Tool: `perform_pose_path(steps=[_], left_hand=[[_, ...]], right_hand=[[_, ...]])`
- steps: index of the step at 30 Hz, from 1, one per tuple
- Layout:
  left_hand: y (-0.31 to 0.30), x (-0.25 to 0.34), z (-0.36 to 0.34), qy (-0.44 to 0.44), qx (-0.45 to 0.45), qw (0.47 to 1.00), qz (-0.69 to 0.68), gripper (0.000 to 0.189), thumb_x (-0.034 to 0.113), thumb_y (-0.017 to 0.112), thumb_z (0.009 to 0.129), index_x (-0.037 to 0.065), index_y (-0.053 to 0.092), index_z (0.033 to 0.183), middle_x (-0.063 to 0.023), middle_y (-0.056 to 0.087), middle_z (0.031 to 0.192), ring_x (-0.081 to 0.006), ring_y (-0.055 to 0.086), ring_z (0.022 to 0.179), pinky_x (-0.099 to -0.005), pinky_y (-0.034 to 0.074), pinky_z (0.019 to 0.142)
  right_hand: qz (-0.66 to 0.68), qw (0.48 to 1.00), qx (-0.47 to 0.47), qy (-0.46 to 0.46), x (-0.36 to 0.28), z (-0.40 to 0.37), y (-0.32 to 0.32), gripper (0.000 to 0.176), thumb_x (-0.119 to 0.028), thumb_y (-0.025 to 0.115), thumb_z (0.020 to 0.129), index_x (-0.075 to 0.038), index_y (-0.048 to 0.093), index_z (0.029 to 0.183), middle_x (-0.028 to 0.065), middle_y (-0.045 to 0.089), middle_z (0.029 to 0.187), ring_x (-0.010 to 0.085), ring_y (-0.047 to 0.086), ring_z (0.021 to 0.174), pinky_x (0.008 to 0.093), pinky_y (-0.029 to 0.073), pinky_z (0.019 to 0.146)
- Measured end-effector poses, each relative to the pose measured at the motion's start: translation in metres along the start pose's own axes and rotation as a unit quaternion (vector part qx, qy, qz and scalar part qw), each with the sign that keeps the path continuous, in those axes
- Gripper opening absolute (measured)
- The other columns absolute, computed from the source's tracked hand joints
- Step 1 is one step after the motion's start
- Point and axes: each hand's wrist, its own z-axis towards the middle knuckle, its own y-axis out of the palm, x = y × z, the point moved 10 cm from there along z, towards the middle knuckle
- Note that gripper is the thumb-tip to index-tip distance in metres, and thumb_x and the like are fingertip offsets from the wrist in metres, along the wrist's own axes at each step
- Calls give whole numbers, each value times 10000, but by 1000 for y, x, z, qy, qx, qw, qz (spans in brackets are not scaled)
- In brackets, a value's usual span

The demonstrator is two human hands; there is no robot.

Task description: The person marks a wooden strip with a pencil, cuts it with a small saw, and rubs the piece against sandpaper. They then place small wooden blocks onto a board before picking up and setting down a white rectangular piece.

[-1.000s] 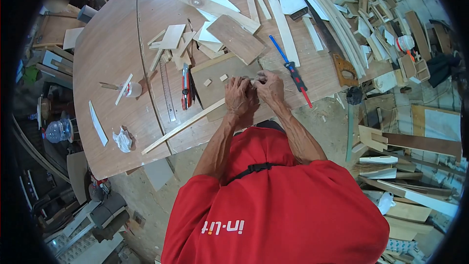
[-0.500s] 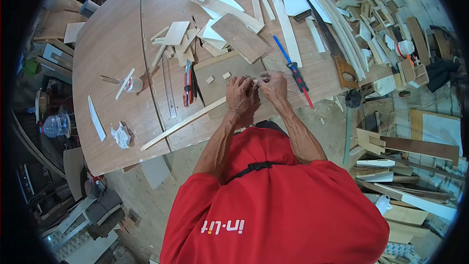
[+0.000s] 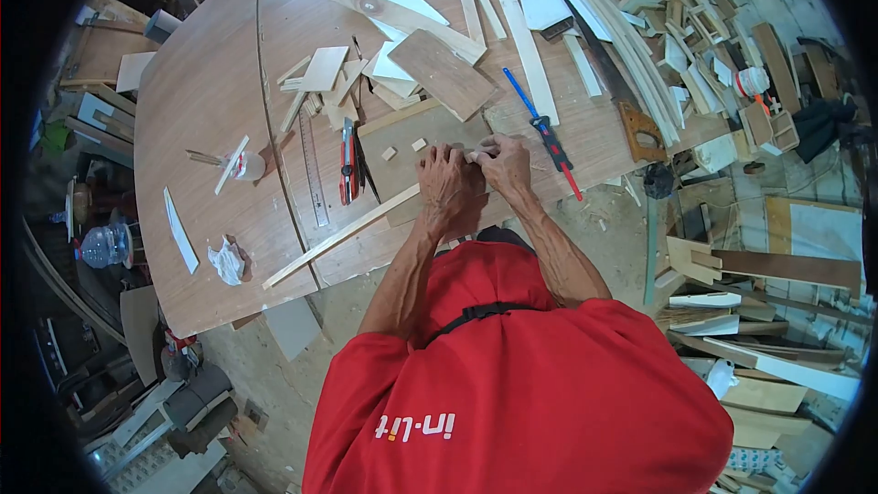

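My left hand point(image 3: 443, 181) is closed over the right end of a long thin wooden strip point(image 3: 352, 231), its fingers bent down near the board. Right beside it, my right hand point(image 3: 503, 166) is pinched, fingertips almost touching my left fingers. Whatever lies between those fingertips is too small and covered to make out. Beneath both hands is a flat brown board point(image 3: 382, 179). Two small wooden blocks lie on it just left of my hands, one block point(image 3: 389, 154) a little nearer me than the other block point(image 3: 420, 144).
Left of the board lie a red utility knife point(image 3: 348, 163) and a clear ruler point(image 3: 313, 169). A blue and red tool point(image 3: 549, 139) and a handsaw point(image 3: 643, 133) rest to the right. Wood offcuts point(image 3: 325, 69) are piled behind. A cup point(image 3: 247, 165) stands on the left.
Both hands stay close together over the board, with the right fingers shifted slightly. The whole view has moved a little; the blocks and tools keep their places on the table.
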Motion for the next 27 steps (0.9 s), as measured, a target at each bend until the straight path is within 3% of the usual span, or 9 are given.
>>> perform_pose_path(steps=[1,4,12,15,17,20,22,25,27], left_hand=[[6,-1,-1,-6,-29,998,51,271,240,617,782,99,547,1003,-116,523,1058,-330,474,1006,-472,370,831],[7,1,-4,22,-37,999,27,311,279,605,791,83,526,1019,-130,505,1054,-334,462,1022,-469,353,857],[-9,12,-9,70,-5,998,0,365,292,654,763,56,512,1003,-134,493,1017,-325,468,1009,-446,377,834],[-12,13,-9,57,-28,997,-46,342,246,658,779,44,507,1010,-144,492,1024,-337,511,949,-430,420,779],[-17,12,-6,38,-48,995,-82,334,225,657,791,37,503,1019,-149,492,1031,-346,537,916,-425,444,743],[-48,17,4,30,-29,982,-182,320,185,648,809,20,526,1055,-183,548,1011,-356,583,857,-427,472,685],[-49,25,9,42,-143,970,-193,230,127,592,860,-1,596,1052,-184,602,919,-342,605,797,-389,481,664],[-57,23,13,-7,-202,952,-230,211,131,614,855,-13,655,1004,-189,622,845,-286,580,697,-356,468,627],[-68,29,15,15,-183,951,-247,215,135,620,858,-22,658,998,-171,627,839,-242,563,668,-334,456,615]], right_hand=[[2,1000,5,-15,1,1,2,315,-173,725,733,22,667,973,149,707,844,232,690,798,318,532,726],[4,1000,5,-27,0,1,5,306,-159,712,744,20,662,987,154,704,865,241,688,802,323,531,734],[-11,997,2,-72,-8,-8,-1,316,-136,683,756,20,643,1028,194,688,882,311,678,835,373,526,748],[27,996,-23,-81,-15,-13,-1,379,-135,676,773,42,570,1091,204,685,885,324,677,838,376,524,747],[108,992,-49,-32,-14,-18,-3,373,-110,664,798,46,472,1077,213,684,887,305,683,835,361,525,734],[163,984,-37,-57,-23,-26,-10,340,-80,650,822,23,397,1026,213,686,878,279,686,838,341,526,722],[172,982,-37,-62,-26,-33,-14,331,-69,651,824,21,395,1013,204,685,873,262,685,835,336,527,721],[196,977,-38,-80,-34,-40,-19,320,-60,660,828,17,399,997,186,682,873,233,681,831,322,530,723],[212,972,-32,-92,-38,-43,-26,318,-62,667,830,14,405,994,176,680,879,222,679,830,313,532,725]])
